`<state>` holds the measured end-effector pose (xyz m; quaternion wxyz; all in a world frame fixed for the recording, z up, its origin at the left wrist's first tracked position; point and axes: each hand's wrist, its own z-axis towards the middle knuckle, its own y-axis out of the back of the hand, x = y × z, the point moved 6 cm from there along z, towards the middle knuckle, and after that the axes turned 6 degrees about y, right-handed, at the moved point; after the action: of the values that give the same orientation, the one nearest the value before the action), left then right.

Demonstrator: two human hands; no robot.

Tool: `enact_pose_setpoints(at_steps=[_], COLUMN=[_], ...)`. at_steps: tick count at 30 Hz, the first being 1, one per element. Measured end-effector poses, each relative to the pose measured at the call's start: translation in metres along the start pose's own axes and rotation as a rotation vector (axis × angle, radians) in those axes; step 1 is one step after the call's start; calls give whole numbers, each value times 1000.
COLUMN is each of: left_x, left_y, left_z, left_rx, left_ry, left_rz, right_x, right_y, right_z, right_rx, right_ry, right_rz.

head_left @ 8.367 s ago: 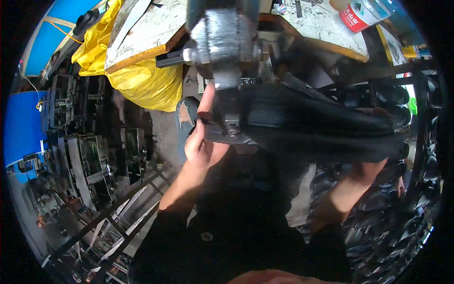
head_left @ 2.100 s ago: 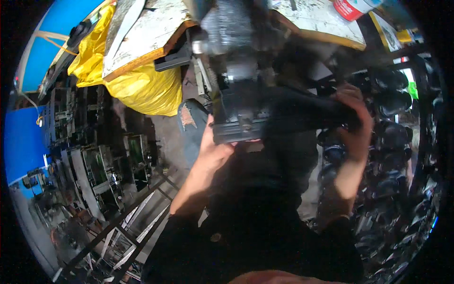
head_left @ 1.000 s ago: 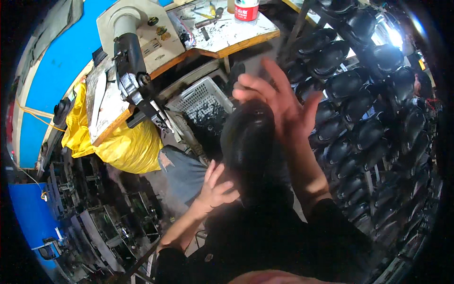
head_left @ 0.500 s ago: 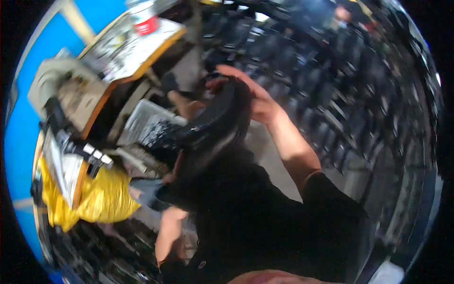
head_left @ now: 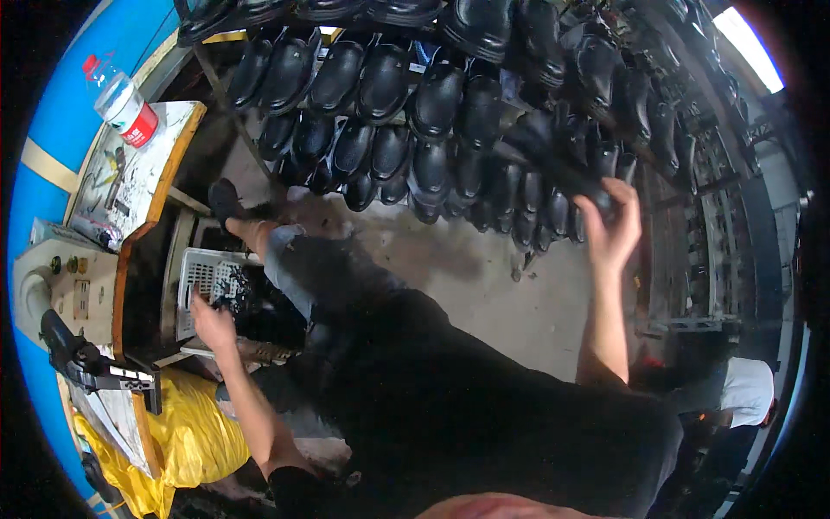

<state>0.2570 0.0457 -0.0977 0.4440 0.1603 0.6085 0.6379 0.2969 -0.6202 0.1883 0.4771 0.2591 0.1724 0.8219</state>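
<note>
My right hand (head_left: pixel 614 225) is stretched out at the right, its thumb and fingers closed round one end of a black shoe (head_left: pixel 553 156). Motion smears that shoe, and it overlaps the dark rows of shoes (head_left: pixel 432 104) behind it. At the left, my left hand (head_left: pixel 213 324) hangs over the near side of a white plastic basket (head_left: pixel 197 259). One of its fingers is stretched out, and nothing shows in the hand. Small black scraps (head_left: pixel 229 290) lie in the basket.
Shoe racks run across the far side and down the right (head_left: pixel 709 233). A workbench (head_left: pixel 177 164) at the left bears a red-capped bottle (head_left: pixel 125 108). Near it are a black hose fitting (head_left: pixel 78 346) and a yellow bag (head_left: pixel 194 432). Someone in a white top (head_left: pixel 748 389) is at far right.
The shoe, in front of my body before, is now out at the right with my right hand, by the rack. My left hand has come up over the basket. The view has turned.
</note>
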Motion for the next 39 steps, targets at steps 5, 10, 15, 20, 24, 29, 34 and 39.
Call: enact_pose_setpoints(at_steps=[5, 10, 15, 20, 24, 29, 34, 39], left_x=[7, 20, -17, -76, -96, -128, -94, -58], left_y=[-41, -54, -47, -21, -20, 6, 45, 120], left_z=[-24, -59, -85, -89, -86, -98, -109, -94], left_rx=[88, 249, 353, 539, 576, 779, 794, 293], left_ry=[-176, -116, -147, -124, -105, -35, 503, 226], left_rz=[48, -191, -460, -492, -690, -1188, -2254, -1989], right_x=[-68, -88, -193, -109, 17, 116, 151, 219], right_y=[-93, -144, -75, -28, -34, -116, -252, -354], right_z=[-31, -47, -59, 5, 43, 33, -43, -71], right_rx=[142, 242, 405, 137, 38, 582, 635, 845], right_ry=[289, 181, -86, 71, 143, 30, -594, -733], right_rz=[-321, -318, -641, -592, -212, 572, 1397, 1685])
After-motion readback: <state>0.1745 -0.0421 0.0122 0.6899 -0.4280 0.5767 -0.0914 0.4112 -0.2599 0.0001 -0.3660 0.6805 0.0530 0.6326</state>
